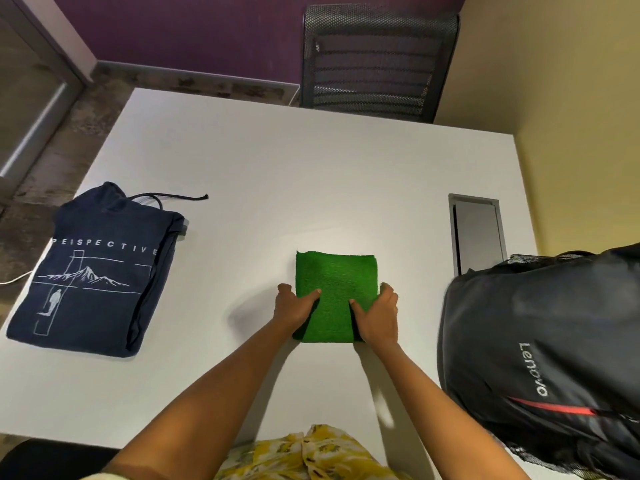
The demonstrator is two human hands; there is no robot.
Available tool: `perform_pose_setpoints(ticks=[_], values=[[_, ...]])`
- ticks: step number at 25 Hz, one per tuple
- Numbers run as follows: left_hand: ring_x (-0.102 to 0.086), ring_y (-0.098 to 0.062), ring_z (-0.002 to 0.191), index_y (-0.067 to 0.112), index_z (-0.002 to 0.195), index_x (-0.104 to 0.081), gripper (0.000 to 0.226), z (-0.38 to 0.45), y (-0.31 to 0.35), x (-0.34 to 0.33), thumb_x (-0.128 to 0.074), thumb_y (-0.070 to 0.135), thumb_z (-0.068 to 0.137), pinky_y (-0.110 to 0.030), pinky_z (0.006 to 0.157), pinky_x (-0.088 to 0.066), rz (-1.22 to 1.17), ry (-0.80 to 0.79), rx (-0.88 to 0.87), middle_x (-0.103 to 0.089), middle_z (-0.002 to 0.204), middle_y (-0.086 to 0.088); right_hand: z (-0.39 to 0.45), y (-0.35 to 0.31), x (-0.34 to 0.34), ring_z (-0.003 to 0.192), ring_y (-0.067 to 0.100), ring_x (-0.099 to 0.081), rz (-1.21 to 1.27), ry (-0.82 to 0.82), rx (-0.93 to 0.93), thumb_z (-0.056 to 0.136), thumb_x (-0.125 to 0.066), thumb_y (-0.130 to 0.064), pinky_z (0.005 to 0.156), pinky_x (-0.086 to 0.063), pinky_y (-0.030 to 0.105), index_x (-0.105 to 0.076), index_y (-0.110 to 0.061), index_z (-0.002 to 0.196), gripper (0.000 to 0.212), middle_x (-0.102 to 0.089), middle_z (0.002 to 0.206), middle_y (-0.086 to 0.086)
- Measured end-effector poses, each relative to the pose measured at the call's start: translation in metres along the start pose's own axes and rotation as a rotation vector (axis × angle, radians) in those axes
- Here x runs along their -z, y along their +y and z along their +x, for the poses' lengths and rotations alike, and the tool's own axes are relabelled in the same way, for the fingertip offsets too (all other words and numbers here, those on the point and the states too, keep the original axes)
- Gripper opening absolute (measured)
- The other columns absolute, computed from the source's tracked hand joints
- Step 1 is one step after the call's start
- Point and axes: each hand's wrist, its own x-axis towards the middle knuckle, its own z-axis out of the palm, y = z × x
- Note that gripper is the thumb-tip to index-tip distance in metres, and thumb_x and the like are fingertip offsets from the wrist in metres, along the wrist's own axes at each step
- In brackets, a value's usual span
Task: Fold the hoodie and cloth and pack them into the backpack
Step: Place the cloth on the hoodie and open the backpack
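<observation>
A green cloth (335, 275), folded into a small thick rectangle, lies in the middle of the white table (277, 188). My left hand (294, 308) grips its left edge, thumb on top. Its right edge is held the same way by my right hand (379, 317). A navy hoodie (93, 271) with a white mountain print lies folded at the table's left side, its drawstring trailing to the right. The black backpack (540, 358) with a red stripe lies on the right of the table, close to my right arm.
A black mesh chair (377, 60) stands behind the far table edge. A grey cable hatch (478, 233) is set into the tabletop just beyond the backpack. A yellow wall borders the right side, and a white cable (14, 279) hangs off the left edge.
</observation>
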Motion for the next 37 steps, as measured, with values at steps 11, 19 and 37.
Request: perform_pose_setpoints(ticks=[11,19,37], values=[[-0.07,-0.032,0.09,0.004,0.112,-0.066,0.034,-0.01,-0.032,0.043,-0.074,0.017,0.081,-0.042,0.076,-0.06,-0.077,-0.351,0.121,-0.072,0.105,-0.019,-0.02,-0.016,-0.014,0.098,0.023,-0.069,0.371,-0.307,-0.138,0.091,-0.066,-0.033,0.083,-0.054,0.035,-0.068,-0.022,0.098,0.014,-0.073,0.103,0.002],[-0.059,-0.021,0.071,0.007,0.092,-0.061,0.013,-0.017,-0.041,0.153,-0.057,0.003,0.081,-0.024,0.056,-0.043,-0.218,-0.316,0.023,-0.062,0.079,-0.008,-0.046,-0.08,-0.056,0.085,0.025,-0.074,0.613,-0.286,-0.151,0.086,-0.075,-0.037,0.079,-0.059,0.041,-0.072,-0.009,0.095,0.029,-0.077,0.091,0.009],[-0.068,-0.016,0.072,0.019,0.127,-0.06,0.047,0.039,-0.119,0.473,-0.074,0.003,0.085,-0.029,0.064,-0.057,-0.51,0.297,-0.251,-0.072,0.102,-0.017,-0.096,-0.333,-0.259,0.062,0.016,-0.055,0.546,-0.31,0.314,0.093,-0.067,-0.024,0.065,-0.048,0.03,-0.062,-0.022,0.099,0.008,-0.055,0.065,0.004]])
